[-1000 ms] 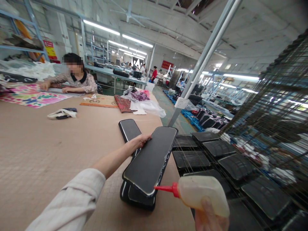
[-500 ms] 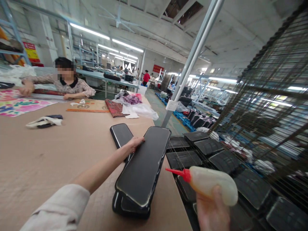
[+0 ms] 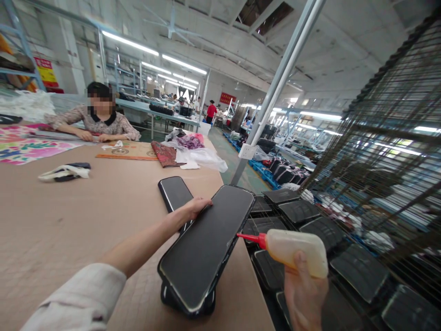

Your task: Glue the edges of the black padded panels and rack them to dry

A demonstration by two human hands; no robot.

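My left hand (image 3: 198, 208) grips the left edge of a black rounded rectangular panel (image 3: 206, 243), its fingers hidden underneath. A pale line, like glue, runs along the panel's rim. It is tilted above another black panel (image 3: 165, 294) that lies on the table, mostly covered. Past my wrist, one more black end piece (image 3: 175, 191) shows. In my right hand (image 3: 305, 289) is a translucent squeeze bottle (image 3: 296, 248) with amber liquid and a red nozzle. The nozzle tip is at the panel's right edge; whether it touches I cannot tell.
The brown table (image 3: 113, 211) ends just right of the panels. Beyond that edge, several black panels (image 3: 360, 271) lie on a wire rack (image 3: 379, 133). A cloth scrap (image 3: 65, 172) lies at left. Across the table a person (image 3: 99, 119) handles fabric. A metal post (image 3: 272, 96) rises ahead.
The bottle has moved left, bringing its nozzle to the panel's edge. The held panel has turned slightly, its far end shifting right. The person across has drawn both hands together.
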